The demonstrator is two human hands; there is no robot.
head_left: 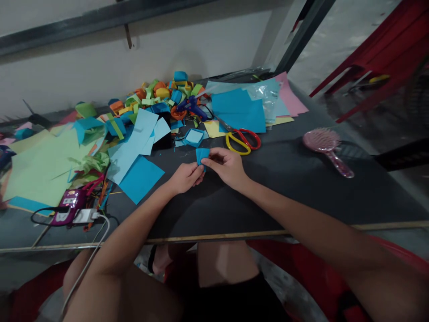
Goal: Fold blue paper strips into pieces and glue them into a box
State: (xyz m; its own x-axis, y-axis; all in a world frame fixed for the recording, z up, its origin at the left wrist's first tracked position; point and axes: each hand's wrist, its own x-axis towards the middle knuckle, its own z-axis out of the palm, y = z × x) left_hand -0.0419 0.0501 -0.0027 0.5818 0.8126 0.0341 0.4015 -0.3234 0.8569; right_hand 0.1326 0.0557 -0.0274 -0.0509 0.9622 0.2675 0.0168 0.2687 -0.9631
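Note:
A small folded piece of blue paper (202,154) is held between both hands above the dark table. My left hand (187,176) pinches its lower edge, fingers curled. From the other side, my right hand (229,167) grips it with thumb and fingers. Just beyond them lies a small blue paper box (194,137) with a pale inside. Scissors (243,139) with one red and one yellow handle rest close behind my right hand. To the left of my left hand is a flat blue paper square (142,178).
Behind is a heap of coloured folded paper pieces (157,94) with a blue glue gun (192,107). Blue sheets (238,109) lie back right, green sheets (43,165) left. A pink hairbrush (326,145) sits right. A purple power strip (70,205) with a white cable is front left.

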